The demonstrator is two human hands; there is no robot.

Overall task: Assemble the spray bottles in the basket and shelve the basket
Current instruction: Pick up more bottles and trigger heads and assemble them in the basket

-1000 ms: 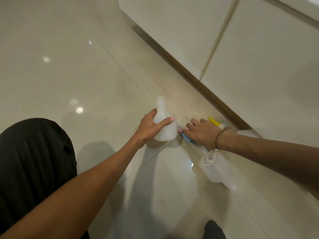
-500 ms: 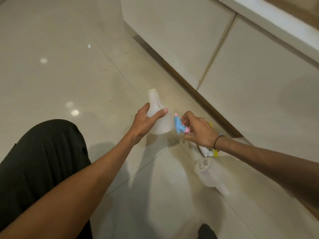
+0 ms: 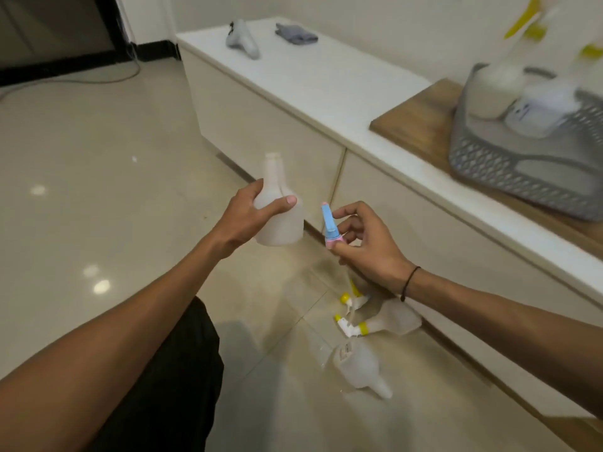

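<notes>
My right hand point(image 3: 365, 246) pinches the blue spray head point(image 3: 330, 227), nozzle pointing up. My left hand point(image 3: 249, 216) wraps the empty bottle point(image 3: 280, 203), upright, its open neck up and left of the head. Basket point(image 3: 522, 164) sits far right on the counter.

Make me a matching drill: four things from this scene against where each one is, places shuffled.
Things:
1. open bottle
2. blue sprayer
3. basket
4. grey cloth

Places:
A. on the wooden board
B. in the right hand
C. at the far end of the white cabinet top
D. in the left hand

Pairs: 1-D, 2-B, 3-A, 4-C
</notes>
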